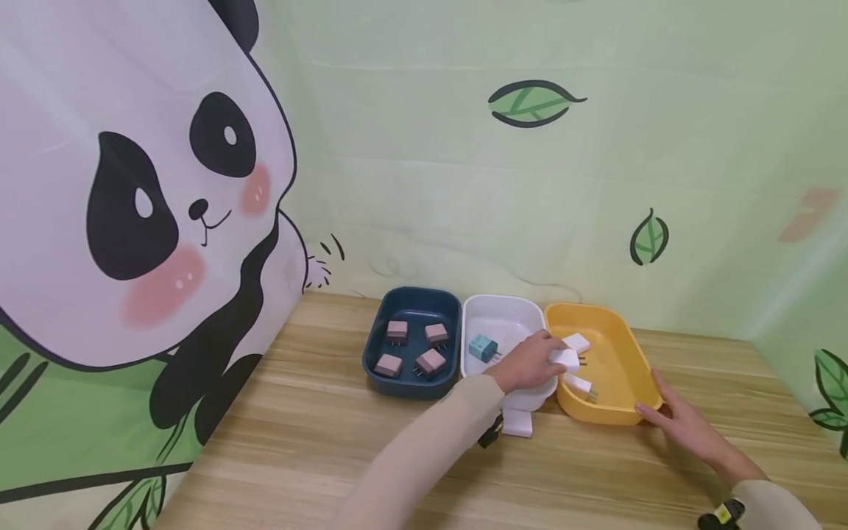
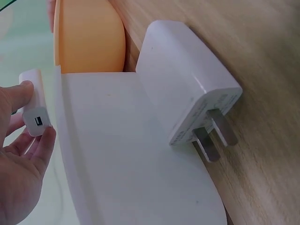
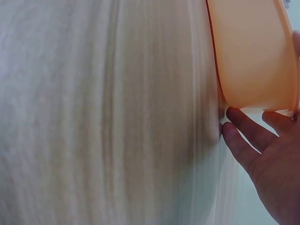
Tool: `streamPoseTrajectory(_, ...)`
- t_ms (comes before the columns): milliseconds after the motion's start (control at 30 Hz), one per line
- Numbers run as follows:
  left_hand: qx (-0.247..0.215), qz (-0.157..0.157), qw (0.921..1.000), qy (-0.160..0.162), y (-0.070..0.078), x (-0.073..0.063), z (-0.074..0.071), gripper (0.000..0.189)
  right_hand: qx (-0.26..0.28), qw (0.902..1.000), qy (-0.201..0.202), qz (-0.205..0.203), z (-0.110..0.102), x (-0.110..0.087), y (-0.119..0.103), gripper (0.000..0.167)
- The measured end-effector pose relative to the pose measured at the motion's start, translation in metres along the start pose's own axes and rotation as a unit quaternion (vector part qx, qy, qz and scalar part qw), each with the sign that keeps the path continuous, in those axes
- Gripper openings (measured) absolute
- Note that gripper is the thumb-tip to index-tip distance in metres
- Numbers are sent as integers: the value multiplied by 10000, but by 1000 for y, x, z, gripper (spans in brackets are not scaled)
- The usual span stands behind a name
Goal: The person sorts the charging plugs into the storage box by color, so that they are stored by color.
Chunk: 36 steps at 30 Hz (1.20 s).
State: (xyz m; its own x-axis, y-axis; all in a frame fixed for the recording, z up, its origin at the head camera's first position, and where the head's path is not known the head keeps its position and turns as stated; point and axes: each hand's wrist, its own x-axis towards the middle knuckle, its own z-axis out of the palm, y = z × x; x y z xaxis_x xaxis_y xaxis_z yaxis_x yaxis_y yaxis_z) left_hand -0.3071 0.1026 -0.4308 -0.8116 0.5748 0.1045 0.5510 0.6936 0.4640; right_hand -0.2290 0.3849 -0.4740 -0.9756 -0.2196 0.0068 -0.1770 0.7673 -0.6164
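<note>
My left hand (image 1: 530, 361) reaches across the front of the white tray (image 1: 498, 305) and pinches a white charger plug (image 1: 565, 359) over the left side of the yellow tray (image 1: 609, 414). Its USB port faces the camera in the left wrist view. Two more white charger plugs (image 1: 576, 342) lie in the yellow tray, close around the held one. At that tray's front right corner, my right hand (image 1: 689, 423) rests with thumb and fingers spread against the outside. A blue-green charger plug (image 1: 483, 347) lies in the white tray.
A navy tray (image 1: 377, 381) holding several pink charger plugs (image 1: 430, 361) stands at the left. Another white charger (image 2: 192, 79) lies on the wooden table (image 1: 285, 442) by the white tray's front wall, prongs showing. Behind the trays rises a pale green backdrop (image 1: 424, 184) with a panda.
</note>
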Motion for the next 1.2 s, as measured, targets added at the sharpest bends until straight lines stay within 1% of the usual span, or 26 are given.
streamPoseTrajectory(200,189,23,9998,72,0,4,3,40,99,9999,-14,75,1,0,-1,83)
streamPoseTrajectory(400,287,20,9995,104,-3,9,8,41,38,10000,42,-15,1,0,-3,82)
streamPoseTrajectory(633,228,-128,9996,57,-4,12,11,39,22,10000,31,-7,0,0,-2,82)
streamPoseTrajectory(900,102,-386,9991,125,-4,14,11,38,28,10000,31,22,0,1,-2,83)
streamPoseTrajectory(1067,-10,-480,9988,108,-3,15,10,39,69,10000,18,58,0,0,-2,84)
streamPoseTrajectory(1200,9,-504,9987,106,-4,16,10,41,141,9999,19,68,0,0,-2,84)
